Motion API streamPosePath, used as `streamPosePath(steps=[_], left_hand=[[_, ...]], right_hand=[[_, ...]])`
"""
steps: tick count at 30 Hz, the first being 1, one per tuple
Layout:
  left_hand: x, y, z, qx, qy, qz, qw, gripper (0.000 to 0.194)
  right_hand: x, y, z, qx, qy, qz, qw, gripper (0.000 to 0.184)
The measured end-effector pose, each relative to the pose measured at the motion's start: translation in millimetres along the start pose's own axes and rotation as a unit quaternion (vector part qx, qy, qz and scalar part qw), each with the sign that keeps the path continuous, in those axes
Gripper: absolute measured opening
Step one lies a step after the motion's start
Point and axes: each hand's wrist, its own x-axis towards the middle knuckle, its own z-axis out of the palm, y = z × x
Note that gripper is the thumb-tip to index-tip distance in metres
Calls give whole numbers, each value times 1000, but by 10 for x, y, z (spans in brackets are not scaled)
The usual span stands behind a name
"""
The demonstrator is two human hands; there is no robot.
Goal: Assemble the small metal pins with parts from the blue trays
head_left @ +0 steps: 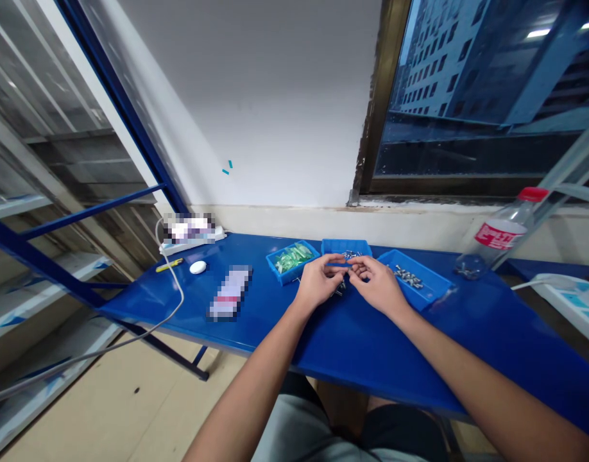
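My left hand (pixel 322 280) and my right hand (pixel 373 278) meet over the middle of the blue table, fingertips pinched close together. Whatever sits between them is too small to name. Just beneath lies a little pile of metal parts (pixel 340 290), partly covered by my fingers. Behind my hands stands a blue bin (pixel 345 244) with small metal pieces in it. Left of it, another blue bin (pixel 283 277) contains green packets (pixel 293 256). To the right, a third blue bin (pixel 426 296) holds several screw-like metal parts (pixel 408 277).
A clear bottle (pixel 503 234) with a red cap stands at the right. On the left lie a blurred-out flat object (pixel 231 293), a white oval object (pixel 197 267) and a yellow cutter (pixel 169 265). A cable (pixel 179 301) hangs over the table's left edge from a power strip (pixel 193 242).
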Motion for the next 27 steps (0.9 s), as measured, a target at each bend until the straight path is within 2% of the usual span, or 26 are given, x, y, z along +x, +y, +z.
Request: streamPosePath(steps=[4,8,10,13,19,22,27], left_hand=[[-26,93,-16,49,7,0,999,27],[-37,139,-55,127,-24,-5,992,32],[-32,113,-71,144,-32,-5,989,31],[-15,32,-79,145,-11,-9,989,28],[-8,-7,-69,163,-14,24,986,23],[-18,19,-57,172,-8,29,985,24],[-15,7,-32,113,-4,14,994,26]], right_hand=[[9,28,-14,-33,17,-19,999,16],[2,45,-25,12,1,1,1000,17],[-9,14,-32,7,-18,-14,1000,17],[-24,-56,-35,-14,-28,-45,999,17],[-25,-22,-14,24,-18,24,999,19],[-21,54,0,35,-29,24,999,16],[-24,63,17,26,-35,11,999,18]])
